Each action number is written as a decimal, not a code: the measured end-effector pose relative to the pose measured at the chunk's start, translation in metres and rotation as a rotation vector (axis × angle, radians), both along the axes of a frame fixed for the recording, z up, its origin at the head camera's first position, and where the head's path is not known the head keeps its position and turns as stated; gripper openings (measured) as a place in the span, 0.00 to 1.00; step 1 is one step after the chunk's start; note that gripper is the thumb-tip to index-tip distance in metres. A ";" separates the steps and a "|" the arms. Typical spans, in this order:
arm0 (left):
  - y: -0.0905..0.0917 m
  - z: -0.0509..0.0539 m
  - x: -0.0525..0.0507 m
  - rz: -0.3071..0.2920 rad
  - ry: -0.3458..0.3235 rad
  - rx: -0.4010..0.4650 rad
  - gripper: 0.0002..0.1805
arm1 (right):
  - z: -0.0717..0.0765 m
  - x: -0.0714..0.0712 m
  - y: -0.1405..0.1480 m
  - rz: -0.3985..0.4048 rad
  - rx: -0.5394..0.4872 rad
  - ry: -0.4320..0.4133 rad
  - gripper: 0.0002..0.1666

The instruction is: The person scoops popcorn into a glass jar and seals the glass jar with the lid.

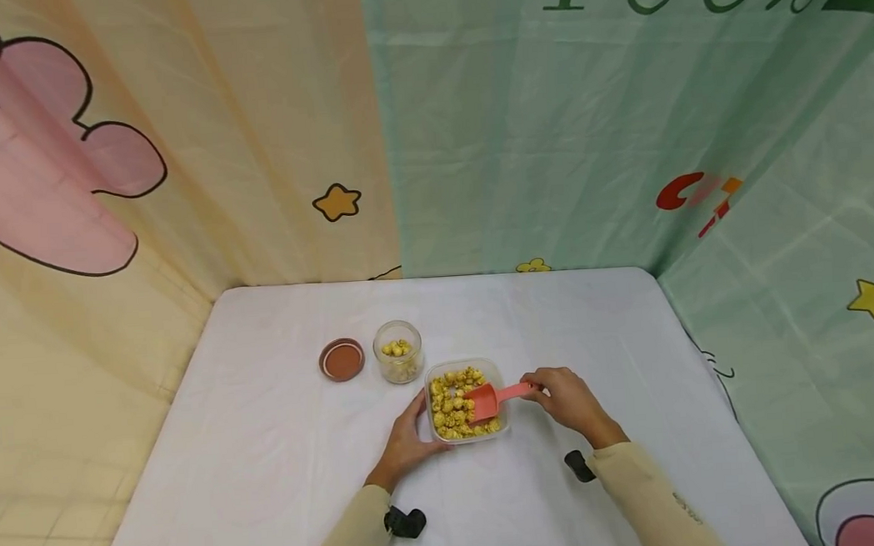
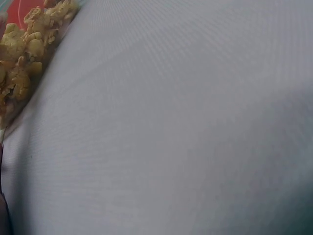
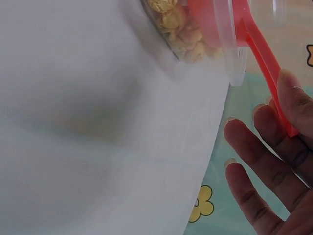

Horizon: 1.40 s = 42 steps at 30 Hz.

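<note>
A clear rectangular container (image 1: 468,438) of yellow popcorn (image 1: 449,414) stands on the table. My left hand (image 1: 406,448) grips its left side and near corner, thumb along the near edge. In my right hand (image 1: 571,402) the handle of a pink scoop (image 1: 484,404) is pinched between thumb and index finger. The scoop's bowl lies in the popcorn, at the container's right side. In the right wrist view the red-pink handle (image 3: 266,63) runs to the thumb, and the other fingers of the hand (image 3: 274,166) are spread. Popcorn (image 2: 29,54) shows at the left wrist view's corner.
Behind the container, to the left, stands a round clear jar (image 1: 399,367) partly filled with popcorn. A brown round lid (image 1: 341,360) lies left of the jar. The white table (image 1: 267,450) meets printed curtains (image 1: 511,135) at its back and sides.
</note>
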<state>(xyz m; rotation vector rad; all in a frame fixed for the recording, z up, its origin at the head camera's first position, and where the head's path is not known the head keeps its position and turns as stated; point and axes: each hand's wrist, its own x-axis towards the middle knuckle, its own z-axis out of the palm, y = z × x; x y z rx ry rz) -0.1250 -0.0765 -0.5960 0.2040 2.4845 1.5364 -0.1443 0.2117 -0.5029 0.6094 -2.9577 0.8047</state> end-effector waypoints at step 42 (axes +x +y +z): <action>-0.001 0.003 0.000 -0.010 -0.006 -0.020 0.58 | -0.051 0.004 -0.021 -0.008 -0.285 0.041 0.13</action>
